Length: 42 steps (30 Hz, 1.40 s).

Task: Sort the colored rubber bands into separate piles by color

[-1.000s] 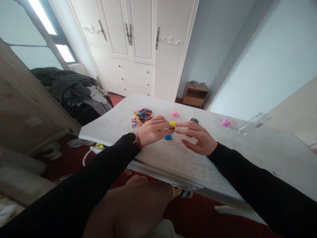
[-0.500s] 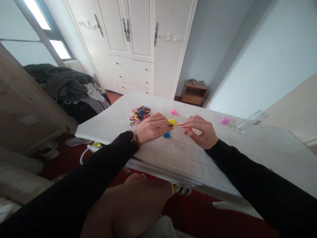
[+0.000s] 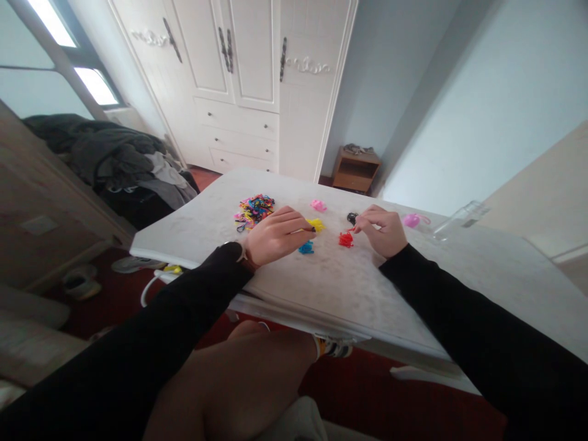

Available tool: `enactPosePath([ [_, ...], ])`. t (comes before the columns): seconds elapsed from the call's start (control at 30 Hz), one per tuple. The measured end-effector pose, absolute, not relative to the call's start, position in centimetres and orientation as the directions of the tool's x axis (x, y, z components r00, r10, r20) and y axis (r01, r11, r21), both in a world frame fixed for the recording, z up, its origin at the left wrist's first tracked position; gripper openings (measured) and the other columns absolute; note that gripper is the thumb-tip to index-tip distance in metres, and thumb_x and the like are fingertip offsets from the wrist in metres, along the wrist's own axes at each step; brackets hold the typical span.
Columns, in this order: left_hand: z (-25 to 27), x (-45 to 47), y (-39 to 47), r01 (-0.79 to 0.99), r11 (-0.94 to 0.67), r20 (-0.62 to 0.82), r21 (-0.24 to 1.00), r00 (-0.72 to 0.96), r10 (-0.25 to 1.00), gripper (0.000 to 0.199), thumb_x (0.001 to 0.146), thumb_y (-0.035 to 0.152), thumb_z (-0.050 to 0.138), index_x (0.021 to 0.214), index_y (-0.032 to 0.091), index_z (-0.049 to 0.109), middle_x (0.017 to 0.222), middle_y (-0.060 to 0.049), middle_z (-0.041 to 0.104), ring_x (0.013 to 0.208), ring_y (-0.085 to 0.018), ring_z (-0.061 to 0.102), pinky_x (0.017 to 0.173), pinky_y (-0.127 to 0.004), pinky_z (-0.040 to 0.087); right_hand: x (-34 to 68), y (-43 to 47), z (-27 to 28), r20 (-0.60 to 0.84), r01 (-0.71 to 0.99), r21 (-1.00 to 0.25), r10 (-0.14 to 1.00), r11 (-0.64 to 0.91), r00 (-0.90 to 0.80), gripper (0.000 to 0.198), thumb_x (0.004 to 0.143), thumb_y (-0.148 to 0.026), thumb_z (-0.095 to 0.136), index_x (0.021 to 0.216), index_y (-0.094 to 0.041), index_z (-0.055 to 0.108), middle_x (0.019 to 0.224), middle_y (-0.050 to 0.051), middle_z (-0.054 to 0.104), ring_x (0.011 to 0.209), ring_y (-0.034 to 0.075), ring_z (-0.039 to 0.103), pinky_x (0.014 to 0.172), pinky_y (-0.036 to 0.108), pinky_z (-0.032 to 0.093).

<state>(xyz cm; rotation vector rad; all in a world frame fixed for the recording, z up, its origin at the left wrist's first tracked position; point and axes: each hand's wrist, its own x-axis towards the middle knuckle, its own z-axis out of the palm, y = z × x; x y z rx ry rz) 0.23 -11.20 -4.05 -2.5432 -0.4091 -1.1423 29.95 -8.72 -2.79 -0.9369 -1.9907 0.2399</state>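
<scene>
My left hand (image 3: 279, 236) is closed in a pinch on a few dark rubber bands (image 3: 313, 229), just above a yellow pile of rubber bands (image 3: 316, 224). A mixed-colour heap of rubber bands (image 3: 255, 210) lies behind that hand. With its fingertips pinched, my right hand (image 3: 380, 229) holds a red rubber band (image 3: 352, 229) over the edge of a red pile (image 3: 345, 239). A black pile (image 3: 352, 217) sits beside its fingers. Between and around the hands are a blue pile (image 3: 305, 247) and a pink pile (image 3: 318, 205).
On the white table (image 3: 321, 288), a pink-purple item (image 3: 413, 220) and a clear jar (image 3: 462, 220) lying on its side are at the right. Beyond stand a white wardrobe (image 3: 252, 79) and a small wooden cabinet (image 3: 356, 170). Clothes (image 3: 124, 159) are heaped at the left.
My right hand has moved right, away from my left hand, uncovering the red and black piles. My left hand stays near the yellow pile. The view has shifted slightly.
</scene>
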Motion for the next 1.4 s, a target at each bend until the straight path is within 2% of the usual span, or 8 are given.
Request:
enactPosePath([
  [0.2, -3.9, 0.2, -11.3, 0.375, -0.907, 0.763, -0.191, 0.638, 0.103, 0.013, 0.107, 0.021, 0.058, 0.106, 0.023, 0.07, 0.102, -0.006, 0.081, 0.093, -0.017, 0.075, 0.084, -0.035, 0.055, 30.1, -8.4, -3.0, 0.611, 0.529, -0.445, 0.677, 0.723, -0.411, 0.046, 0.093, -0.038, 0.064, 0.049, -0.027, 0.067, 0.055, 0.001, 0.068, 0.063, 0.019, 0.062, 0.07, 0.039, 0.051],
  [0.43, -3.8, 0.3, -11.2, 0.388, -0.89, 0.761, -0.241, 0.644, 0.075, 0.013, 0.108, 0.02, 0.057, 0.104, 0.023, 0.069, 0.099, -0.004, 0.081, 0.089, -0.017, 0.075, 0.081, -0.034, 0.055, 30.3, -8.5, -2.6, 0.69, 0.51, -0.36, 0.591, 0.781, -0.418, 0.039, 0.094, -0.03, 0.062, 0.057, -0.025, 0.071, 0.064, 0.002, 0.073, 0.068, 0.021, 0.067, 0.072, 0.04, 0.052],
  [0.53, -3.8, 0.4, -11.3, 0.392, -0.883, 0.763, -0.258, 0.644, 0.063, 0.014, 0.108, 0.02, 0.056, 0.102, 0.023, 0.069, 0.1, -0.004, 0.081, 0.09, -0.017, 0.075, 0.081, -0.035, 0.054, 29.8, -9.2, -2.3, 0.721, 0.484, -0.3, 0.528, 0.822, -0.449, 0.031, 0.097, -0.029, 0.061, 0.069, -0.026, 0.075, 0.076, 0.004, 0.077, 0.076, 0.022, 0.07, 0.078, 0.042, 0.055],
  [0.67, -3.7, 0.4, -11.4, 0.422, -0.875, 0.736, -0.236, 0.665, 0.123, 0.02, 0.109, 0.023, 0.054, 0.099, 0.023, 0.07, 0.102, -0.004, 0.082, 0.092, -0.017, 0.075, 0.082, -0.035, 0.054, 28.9, -10.2, -2.3, 0.732, 0.405, -0.201, 0.412, 0.892, -0.543, 0.017, 0.098, -0.031, 0.063, 0.095, -0.026, 0.079, 0.102, 0.007, 0.08, 0.094, 0.025, 0.072, 0.087, 0.045, 0.057],
  [0.8, -3.7, 0.5, -11.5, 0.419, -0.877, 0.74, -0.234, 0.662, 0.119, 0.019, 0.109, 0.022, 0.054, 0.099, 0.022, 0.071, 0.102, -0.005, 0.082, 0.092, -0.017, 0.075, 0.083, -0.036, 0.053, 28.5, -11.1, -2.2, 0.699, 0.318, -0.126, 0.312, 0.94, -0.643, 0.021, 0.098, -0.03, 0.066, 0.116, -0.026, 0.077, 0.128, 0.01, 0.076, 0.11, 0.026, 0.071, 0.093, 0.045, 0.058],
  [0.9, -3.7, 0.5, -11.5, 0.409, -0.885, 0.751, -0.224, 0.651, 0.111, 0.015, 0.107, 0.021, 0.057, 0.102, 0.022, 0.071, 0.103, -0.005, 0.082, 0.093, -0.018, 0.075, 0.084, -0.036, 0.052, 28.3, -11.6, -2.0, 0.667, 0.263, -0.107, 0.266, 0.959, -0.696, 0.028, 0.097, -0.031, 0.069, 0.125, -0.026, 0.074, 0.138, 0.012, 0.072, 0.12, 0.027, 0.069, 0.097, 0.045, 0.058],
  [1.07, -3.8, 0.6, -11.5, 0.41, -0.887, 0.749, -0.213, 0.651, 0.121, 0.014, 0.106, 0.019, 0.059, 0.103, 0.022, 0.071, 0.103, -0.005, 0.082, 0.094, -0.018, 0.075, 0.085, -0.036, 0.052, 28.1, -11.7, -1.8, 0.634, 0.198, -0.105, 0.219, 0.975, -0.742, 0.039, 0.098, -0.035, 0.068, 0.136, -0.025, 0.07, 0.139, 0.013, 0.072, 0.124, 0.028, 0.068, 0.106, 0.048, 0.054],
  [1.4, -3.7, 0.6, -11.5, 0.446, -0.863, 0.711, -0.237, 0.685, 0.159, 0.019, 0.107, 0.021, 0.054, 0.1, 0.022, 0.071, 0.102, -0.004, 0.082, 0.092, -0.018, 0.074, 0.084, -0.036, 0.052, 28.0, -11.5, -2.0, 0.627, 0.176, -0.104, 0.202, 0.979, -0.752, 0.042, 0.099, -0.034, 0.068, 0.139, -0.024, 0.067, 0.134, 0.013, 0.074, 0.119, 0.027, 0.07, 0.103, 0.046, 0.055],
])
